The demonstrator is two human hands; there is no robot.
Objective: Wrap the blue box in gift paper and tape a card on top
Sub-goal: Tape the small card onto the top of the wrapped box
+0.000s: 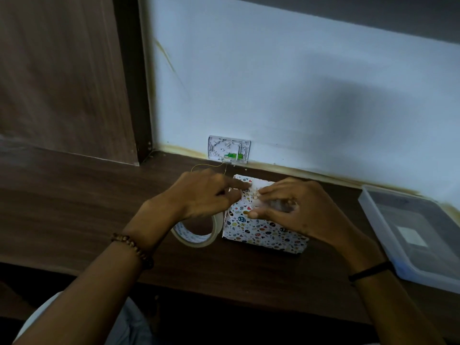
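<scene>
The box (263, 230), fully covered in white gift paper with small coloured prints, is sitting on the dark wooden table (74, 207) close to its back edge, just in front of the wall. Both hands are working on the box's top face. The left hand (201, 195) is reaching in from the left with its index finger (239, 184) stretched out and pressing on the far part of the top, the other fingers curled under. The right hand (303, 210) is lying spread over the right part of the top, fingers flat and thumb (254, 214) pressing near the middle. A small pale thing is showing between the fingertips; whether it is card or tape I cannot tell.

A tape roll (196, 239) is lying flat just beside the box's left side, partly under the left hand. A clear plastic container (388, 220) is sitting toward the table's right edge, well apart from the box.
</scene>
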